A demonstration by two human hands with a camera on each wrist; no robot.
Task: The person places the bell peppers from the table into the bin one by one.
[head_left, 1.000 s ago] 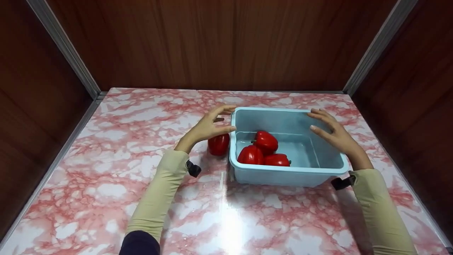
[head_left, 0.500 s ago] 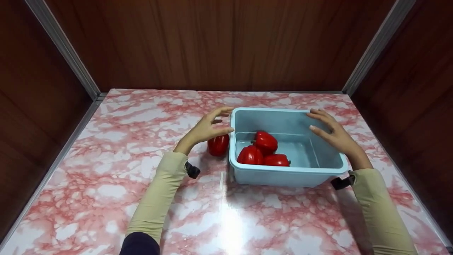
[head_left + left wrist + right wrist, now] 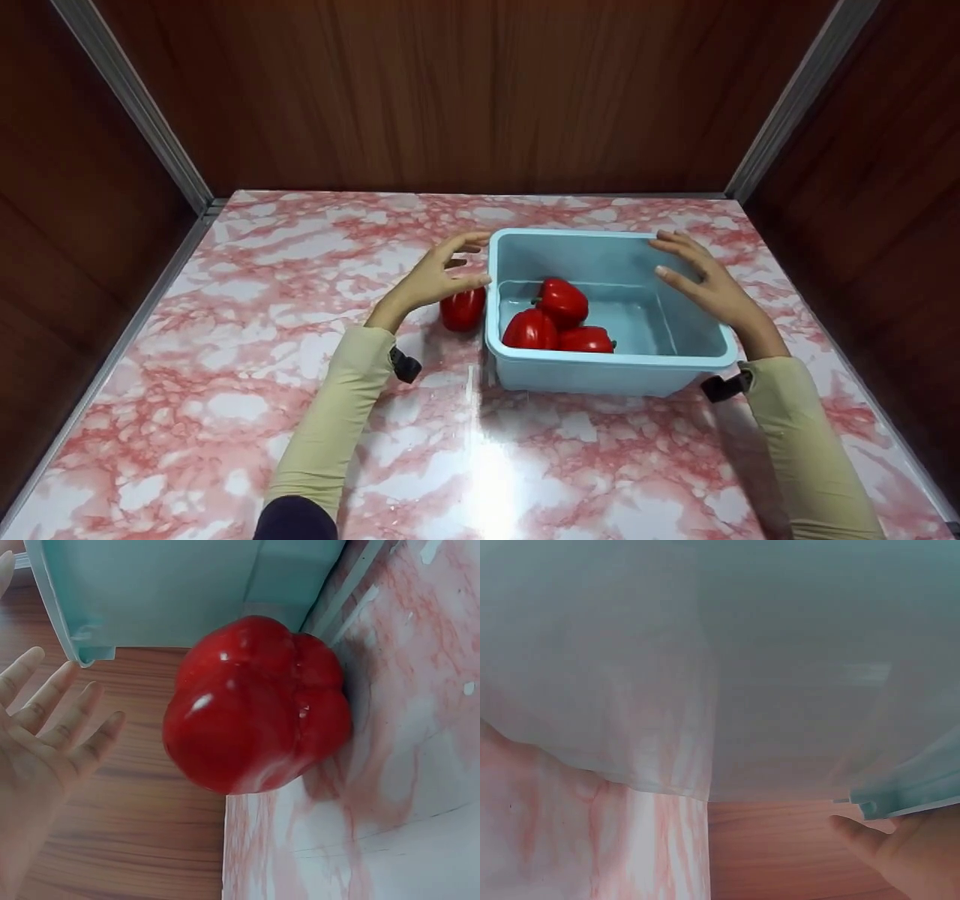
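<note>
A light blue plastic bin (image 3: 611,379) stands on the marbled table with three red bell peppers inside: one at the back (image 3: 564,301), one at the left (image 3: 529,330) and one in front (image 3: 587,340). Outside its left wall sits another red bell pepper (image 3: 463,309), large in the left wrist view (image 3: 247,709). Above that pepper my left hand (image 3: 435,277) spreads its fingers, holding nothing, close to the bin's left rim. My right hand (image 3: 709,289) is at the right rim, fingers extended over the bin; whether it touches the rim cannot be told.
Dark wood-look panels (image 3: 480,97) enclose the table (image 3: 225,405) at the back and both sides, with grey metal strips at the corners. A bright light reflection lies on the tabletop in front of the bin.
My left hand has drawn slightly left and down, away from the bin's left rim. The right hand, the bin and the peppers stay where they were.
</note>
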